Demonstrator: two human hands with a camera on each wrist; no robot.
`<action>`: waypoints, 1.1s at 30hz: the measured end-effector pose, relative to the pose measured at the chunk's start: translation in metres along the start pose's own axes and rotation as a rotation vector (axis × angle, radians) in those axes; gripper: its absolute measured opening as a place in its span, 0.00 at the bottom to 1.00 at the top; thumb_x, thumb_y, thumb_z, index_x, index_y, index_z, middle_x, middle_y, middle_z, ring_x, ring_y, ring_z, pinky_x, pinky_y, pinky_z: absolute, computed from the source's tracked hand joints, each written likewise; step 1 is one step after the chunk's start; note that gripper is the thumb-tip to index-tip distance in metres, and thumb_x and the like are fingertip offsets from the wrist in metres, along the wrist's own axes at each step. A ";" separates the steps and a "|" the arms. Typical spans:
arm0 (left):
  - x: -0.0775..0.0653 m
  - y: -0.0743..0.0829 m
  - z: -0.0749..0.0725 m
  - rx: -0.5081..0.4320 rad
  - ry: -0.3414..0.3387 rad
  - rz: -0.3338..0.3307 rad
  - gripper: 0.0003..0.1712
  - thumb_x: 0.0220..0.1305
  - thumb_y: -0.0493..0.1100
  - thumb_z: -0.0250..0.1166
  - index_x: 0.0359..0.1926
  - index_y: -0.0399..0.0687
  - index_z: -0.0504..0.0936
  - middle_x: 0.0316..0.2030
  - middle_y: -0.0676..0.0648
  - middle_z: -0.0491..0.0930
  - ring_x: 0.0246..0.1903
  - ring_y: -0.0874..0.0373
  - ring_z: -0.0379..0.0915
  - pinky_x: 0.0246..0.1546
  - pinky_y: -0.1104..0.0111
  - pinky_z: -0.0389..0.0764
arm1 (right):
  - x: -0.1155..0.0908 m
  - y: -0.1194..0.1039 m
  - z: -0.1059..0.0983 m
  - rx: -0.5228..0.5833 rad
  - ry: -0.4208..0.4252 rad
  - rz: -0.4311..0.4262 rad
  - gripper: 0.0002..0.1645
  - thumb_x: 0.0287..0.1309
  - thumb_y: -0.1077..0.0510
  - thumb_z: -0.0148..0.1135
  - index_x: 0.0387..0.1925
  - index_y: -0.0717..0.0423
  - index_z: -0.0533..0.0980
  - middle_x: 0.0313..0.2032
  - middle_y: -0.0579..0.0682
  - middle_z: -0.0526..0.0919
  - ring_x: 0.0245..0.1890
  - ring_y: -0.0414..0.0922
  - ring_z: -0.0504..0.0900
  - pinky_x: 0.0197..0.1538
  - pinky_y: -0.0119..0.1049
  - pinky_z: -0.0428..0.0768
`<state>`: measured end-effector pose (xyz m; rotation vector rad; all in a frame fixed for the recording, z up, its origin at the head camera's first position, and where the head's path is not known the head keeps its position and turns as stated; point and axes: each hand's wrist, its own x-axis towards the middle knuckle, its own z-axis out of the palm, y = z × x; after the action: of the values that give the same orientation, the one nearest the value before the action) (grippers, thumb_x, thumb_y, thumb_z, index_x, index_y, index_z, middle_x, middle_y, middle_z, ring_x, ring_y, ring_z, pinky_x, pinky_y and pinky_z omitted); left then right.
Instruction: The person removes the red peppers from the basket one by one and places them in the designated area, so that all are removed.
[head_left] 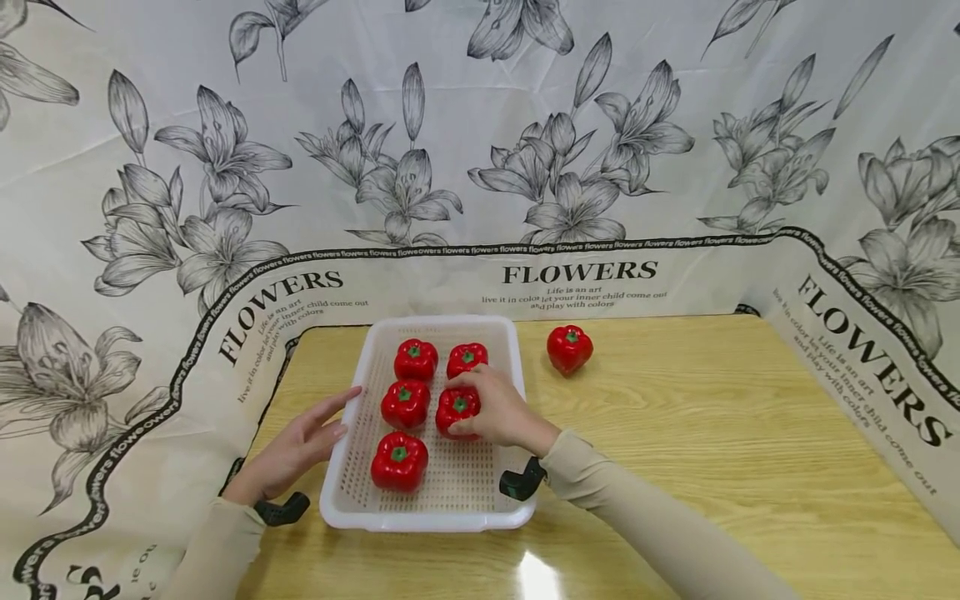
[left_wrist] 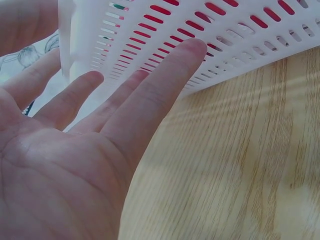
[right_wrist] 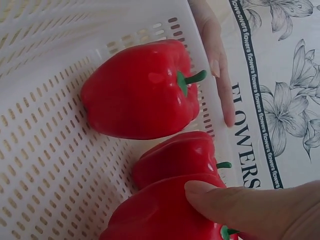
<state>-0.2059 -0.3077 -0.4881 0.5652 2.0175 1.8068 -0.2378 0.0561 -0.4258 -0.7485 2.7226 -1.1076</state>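
Observation:
A white perforated plastic basket (head_left: 427, 522) stands on the table with several red bell peppers in it. My right hand (head_left: 504, 410) reaches over its right side and grips a bell pepper (head_left: 454, 403) in the right-hand row. In the right wrist view the thumb (right_wrist: 210, 201) presses on this pepper's skin. Just behind it sits another pepper (head_left: 467, 354). Three more, the front one (head_left: 399, 461) nearest me, form a row on the left. Along the basket's left wall my left hand (head_left: 296, 446) rests with extended fingers, fingertips right at the slotted side (left_wrist: 200, 20).
One more red bell pepper (head_left: 570, 349) lies on the wooden table (head_left: 675, 433), right of the basket near the back edge. A white cloth (head_left: 420, 287) printed with flowers hangs behind and at both sides. Dark devices (head_left: 522, 479) are worn on the wrists.

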 end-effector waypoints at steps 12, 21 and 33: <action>0.002 0.000 0.000 -0.011 -0.013 0.010 0.36 0.88 0.38 0.49 0.89 0.49 0.51 0.87 0.36 0.40 0.77 0.28 0.60 0.64 0.46 0.83 | -0.005 -0.009 -0.025 0.077 0.037 -0.082 0.36 0.50 0.55 0.89 0.62 0.57 0.86 0.56 0.53 0.84 0.53 0.50 0.79 0.55 0.47 0.83; 0.001 0.001 -0.001 -0.001 -0.007 -0.005 0.36 0.88 0.38 0.49 0.89 0.49 0.50 0.87 0.36 0.39 0.77 0.24 0.57 0.65 0.44 0.81 | -0.010 -0.011 -0.049 0.135 0.059 -0.066 0.38 0.52 0.54 0.89 0.65 0.54 0.86 0.54 0.50 0.83 0.50 0.52 0.79 0.44 0.39 0.86; 0.000 0.001 0.001 -0.014 -0.002 -0.003 0.37 0.88 0.37 0.50 0.89 0.48 0.50 0.87 0.35 0.40 0.76 0.35 0.64 0.63 0.49 0.84 | -0.016 -0.011 -0.087 0.099 0.146 -0.069 0.39 0.53 0.50 0.89 0.66 0.51 0.85 0.56 0.50 0.83 0.51 0.53 0.79 0.41 0.43 0.85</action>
<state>-0.2057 -0.3069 -0.4870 0.5592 2.0014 1.8170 -0.2435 0.1116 -0.3564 -0.7816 2.7526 -1.3527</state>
